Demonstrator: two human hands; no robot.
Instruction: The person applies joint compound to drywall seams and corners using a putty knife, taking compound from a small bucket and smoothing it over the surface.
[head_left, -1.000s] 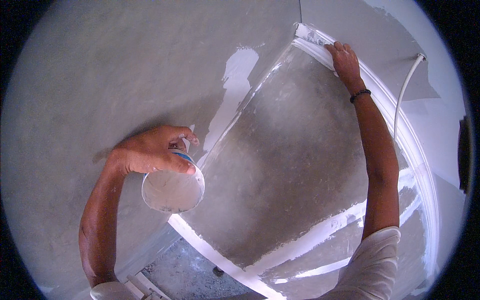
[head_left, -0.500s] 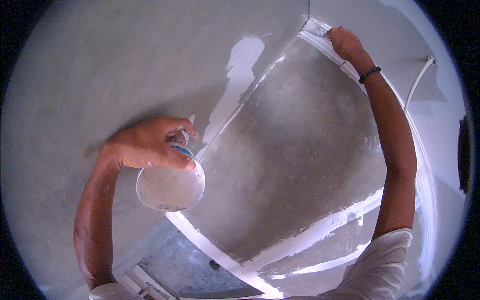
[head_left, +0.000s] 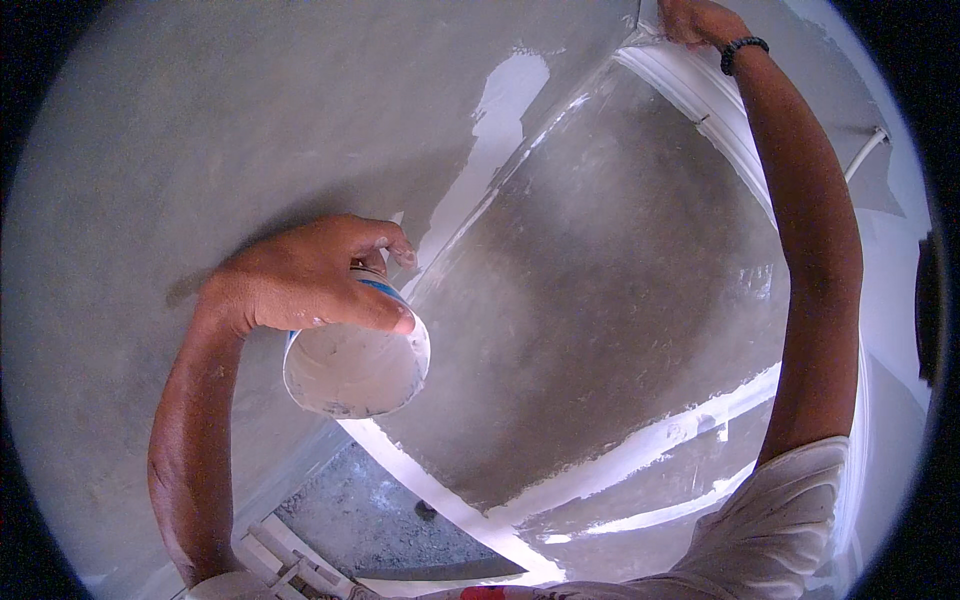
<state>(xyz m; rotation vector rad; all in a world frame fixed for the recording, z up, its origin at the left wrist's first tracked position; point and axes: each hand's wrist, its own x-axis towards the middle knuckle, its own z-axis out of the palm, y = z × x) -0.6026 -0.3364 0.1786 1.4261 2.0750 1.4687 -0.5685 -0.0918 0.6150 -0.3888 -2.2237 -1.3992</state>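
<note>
My left hand is wrapped around the rim of a white tub with a bit of blue on its outside. The tub tilts so its mouth faces me, and whitish paste coats its inner wall. Far up at the top right, my right hand is closed against the end of a white moulding, by the corner where the walls meet. What its fingers hold, if anything, is hidden. A dark beaded bracelet circles that wrist.
A white paste patch runs down the grey wall beside the corner line. White bands cross the lower grey surface. A pale pipe sticks out at right. Light-coloured framing and rough grey ground show below.
My right hand has moved up and slightly right, to the far end of the moulding. The tub in my left hand has shifted slightly right in view, its mouth turned more toward me.
</note>
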